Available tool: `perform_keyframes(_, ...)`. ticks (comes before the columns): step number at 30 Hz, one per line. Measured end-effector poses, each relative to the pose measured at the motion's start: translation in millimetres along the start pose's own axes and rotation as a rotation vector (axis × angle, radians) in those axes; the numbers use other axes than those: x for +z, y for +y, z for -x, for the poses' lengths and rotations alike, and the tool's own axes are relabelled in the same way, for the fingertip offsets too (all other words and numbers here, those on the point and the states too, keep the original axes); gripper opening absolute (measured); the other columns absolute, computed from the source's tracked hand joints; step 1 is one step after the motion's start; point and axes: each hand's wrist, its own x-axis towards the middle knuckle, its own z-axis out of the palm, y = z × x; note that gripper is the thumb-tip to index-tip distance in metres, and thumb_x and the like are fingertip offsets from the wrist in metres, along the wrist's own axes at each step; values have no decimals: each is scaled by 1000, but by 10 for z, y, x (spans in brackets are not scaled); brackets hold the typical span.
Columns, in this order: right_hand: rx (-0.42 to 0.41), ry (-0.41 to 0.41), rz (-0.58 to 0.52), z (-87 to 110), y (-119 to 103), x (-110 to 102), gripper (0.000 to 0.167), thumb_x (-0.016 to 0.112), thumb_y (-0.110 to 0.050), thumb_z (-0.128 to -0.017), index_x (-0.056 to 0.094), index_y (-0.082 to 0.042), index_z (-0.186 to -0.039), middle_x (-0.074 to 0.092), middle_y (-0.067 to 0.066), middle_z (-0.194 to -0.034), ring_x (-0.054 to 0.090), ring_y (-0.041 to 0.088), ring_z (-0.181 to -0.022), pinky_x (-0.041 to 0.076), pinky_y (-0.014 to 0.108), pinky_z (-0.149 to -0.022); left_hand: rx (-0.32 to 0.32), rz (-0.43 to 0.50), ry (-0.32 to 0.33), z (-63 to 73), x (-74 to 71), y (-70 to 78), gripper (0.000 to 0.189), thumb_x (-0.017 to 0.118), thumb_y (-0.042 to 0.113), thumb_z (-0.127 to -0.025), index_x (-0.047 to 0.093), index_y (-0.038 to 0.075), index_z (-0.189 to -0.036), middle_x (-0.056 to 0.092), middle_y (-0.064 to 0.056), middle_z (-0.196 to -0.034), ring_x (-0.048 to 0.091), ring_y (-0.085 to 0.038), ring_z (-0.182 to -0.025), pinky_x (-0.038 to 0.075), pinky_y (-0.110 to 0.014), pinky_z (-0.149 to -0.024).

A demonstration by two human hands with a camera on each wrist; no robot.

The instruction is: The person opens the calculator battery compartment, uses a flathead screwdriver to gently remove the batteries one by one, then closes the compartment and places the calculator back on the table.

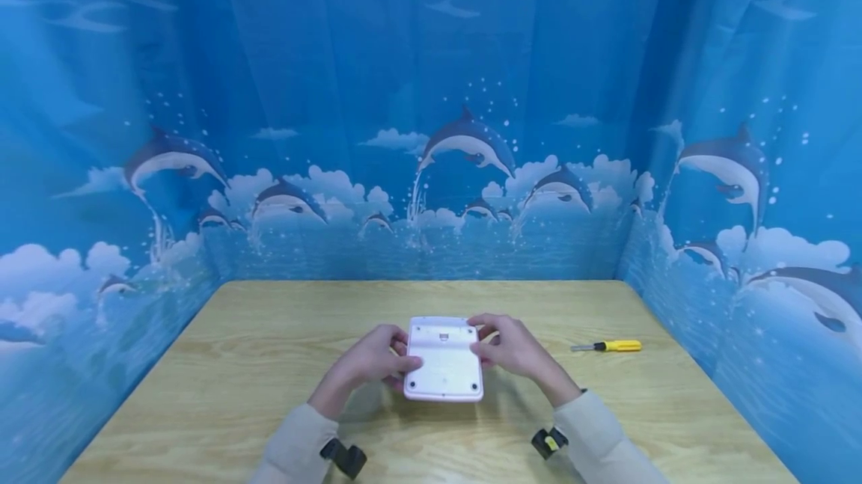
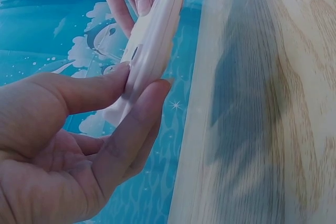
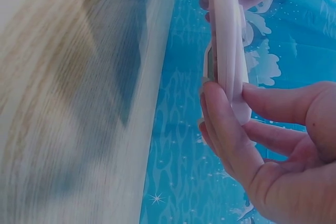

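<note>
A person's left hand (image 1: pixel 370 357) and right hand (image 1: pixel 512 347) pinch opposite edges of a flat, white plastic device with rounded corners (image 1: pixel 444 370), thumbs on its back, which faces the person. It is held above a pale wood-grain table (image 1: pixel 269 349). To the right lies a yellow-handled screwdriver (image 1: pixel 616 345); blue dolphin-printed curtains (image 1: pixel 377 57) hang behind and at both sides.

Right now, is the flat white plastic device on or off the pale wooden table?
Off: bare left hand and right hand grip the device by its sides; wrist views show it clear of the table.
</note>
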Motion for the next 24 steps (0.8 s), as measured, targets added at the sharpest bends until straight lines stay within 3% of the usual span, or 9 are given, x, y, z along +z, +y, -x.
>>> perform_keyframes(10,-3,8,9,6,14,24,45,70,2,-91,63,-2,-136,69,18,-111,69,18,-77,66,41,-73,-2,-20,-2,-4,-7,-1,38,77,3,-89,57,-11,-119,60,-16,-96,68,-23,-74,66,-36,-64)
perform_keyframes(18,-1,6,43,19,39,48,45,70,1,-92,63,-3,-136,69,17,-111,68,16,-76,64,30,-65,-15,-72,10,-8,32,-12,42,77,4,-89,57,-12,-122,61,-15,-93,68,-22,-72,66,-35,-64)
perform_keyframes(24,-11,8,47,3,42,62,45,69,2,-92,64,-4,-136,69,17,-112,67,16,-75,65,37,-69,-23,-101,37,-20,41,-20,42,77,5,-90,57,-11,-123,60,-14,-93,68,-21,-72,65,-33,-62)
